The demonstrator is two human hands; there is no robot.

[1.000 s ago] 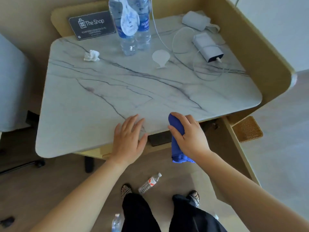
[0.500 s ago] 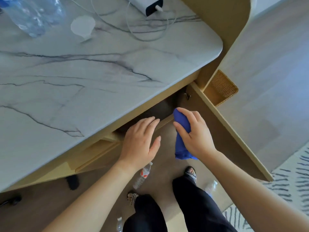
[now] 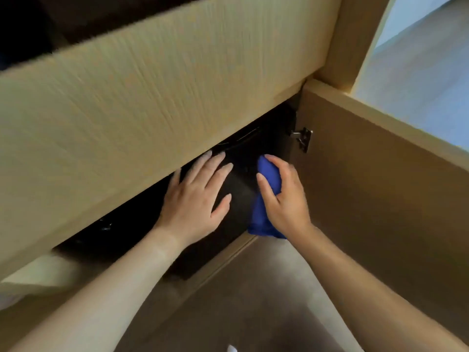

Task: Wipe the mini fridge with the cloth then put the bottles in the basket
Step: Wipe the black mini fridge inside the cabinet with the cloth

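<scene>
The blue cloth (image 3: 268,177) is bunched in the right hand (image 3: 285,201), whose fingers and thumb curl round it and hold it against the black front of the mini fridge (image 3: 241,194). The cloth's long axis runs roughly from 12 to 6 o'clock: its rounded upper end shows above the fingers, and its loose lower end hangs out below the heel of the hand. At 9 o'clock from the cloth, just beside it, the left hand (image 3: 195,199) lies flat on the same black front, fingers spread and pointing toward 1 o'clock. The fridge sits in a dark recess (image 3: 274,128) under a pale wooden panel (image 3: 152,105); what it holds cannot be seen. At 3 o'clock a cabinet door (image 3: 380,212) stands swung open, with a metal hinge (image 3: 302,138) at 1 o'clock from the cloth. The brown floor (image 3: 266,295) lies at 6 o'clock, between the forearms. The whole view is motion-blurred.
</scene>
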